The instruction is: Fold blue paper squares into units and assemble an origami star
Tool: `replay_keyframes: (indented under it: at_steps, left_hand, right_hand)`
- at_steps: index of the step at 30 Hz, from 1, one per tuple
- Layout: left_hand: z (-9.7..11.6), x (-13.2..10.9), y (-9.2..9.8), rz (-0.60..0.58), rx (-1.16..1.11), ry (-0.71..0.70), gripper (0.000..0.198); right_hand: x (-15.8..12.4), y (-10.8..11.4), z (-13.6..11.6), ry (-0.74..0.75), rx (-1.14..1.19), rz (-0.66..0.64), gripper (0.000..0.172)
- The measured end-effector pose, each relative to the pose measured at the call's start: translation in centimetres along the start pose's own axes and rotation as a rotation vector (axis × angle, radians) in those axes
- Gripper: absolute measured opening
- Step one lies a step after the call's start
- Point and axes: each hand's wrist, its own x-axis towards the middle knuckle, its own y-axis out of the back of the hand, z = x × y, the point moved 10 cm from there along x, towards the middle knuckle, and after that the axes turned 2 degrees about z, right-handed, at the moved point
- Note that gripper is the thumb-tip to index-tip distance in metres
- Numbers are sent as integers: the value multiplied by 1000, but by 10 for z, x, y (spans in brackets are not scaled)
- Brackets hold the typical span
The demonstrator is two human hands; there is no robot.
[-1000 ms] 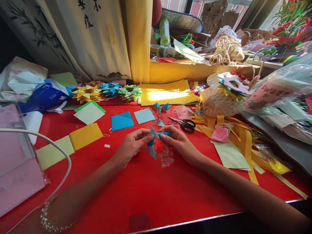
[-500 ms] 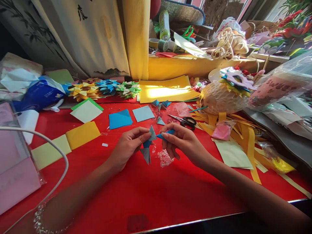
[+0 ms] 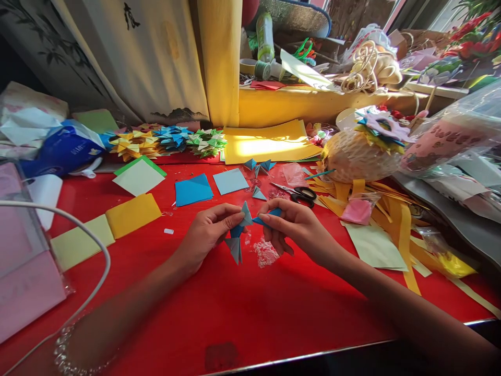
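Between the thumb and fingers of my left hand (image 3: 213, 230) is a chain of joined origami units (image 3: 234, 248), light and dark blue, its lower point hanging down. My right hand (image 3: 295, 224) pinches a single dark blue folded paper piece (image 3: 274, 214), partly hidden by the fingers. Its tip points left, close to the light blue upper unit; I cannot tell whether they touch. Beyond my hands lie several small folded blue units (image 3: 258, 194). Farther back are a stack of dark blue paper squares (image 3: 193, 189) and a light blue paper square (image 3: 230, 181).
Black-handled scissors (image 3: 303, 195) lie beyond my right hand. Yellow paper strips (image 3: 403, 245) and a pale green sheet (image 3: 376, 246) spread to the right. A white cable (image 3: 97, 250) arches over the left side. Finished paper rings (image 3: 174, 139) stand at the back on the red table (image 3: 274, 313).
Both hands keep nearly the same position and grip. The view has shifted very slightly; nothing has been let go or taken up.
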Motion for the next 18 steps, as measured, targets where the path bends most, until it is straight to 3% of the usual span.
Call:
replay_keyframes:
  at_steps: [18]
  left_hand:
    - [5,-2,-2,-28,70,-59,18]
  right_hand:
    - [-4,5,-7,34,-236,48,10]
